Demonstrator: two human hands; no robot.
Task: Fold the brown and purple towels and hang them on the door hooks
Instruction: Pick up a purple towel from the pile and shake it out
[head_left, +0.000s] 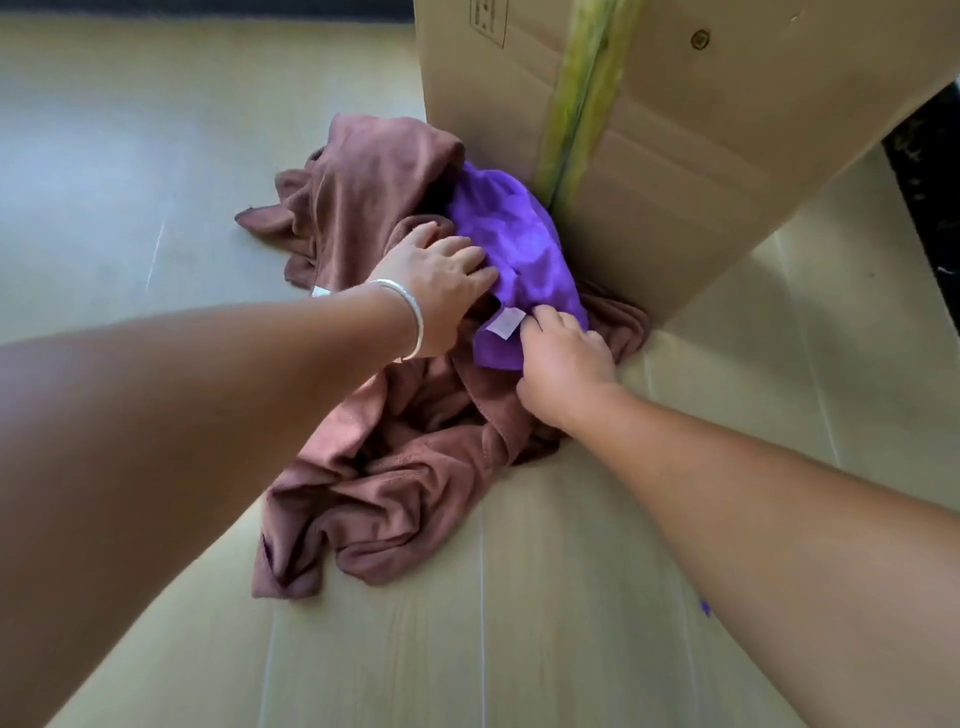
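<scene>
Tall brown cardboard box (675, 156), contents not visible. Crumpled purple microfibre towel (519, 244) against box foot, atop rumpled brown microfibre towel (395, 467). Left hand (436, 275) flat on purple towel, right hand (563, 353) pinching its edge by white tag (505, 323).

Left arm: being extended forward, bare | left hand (441, 283): being laid palm-down, fingers straight and together | right arm: being extended forward, bare | right hand (563, 356): being held knuckles-up, fingers curled at fingertips
</scene>
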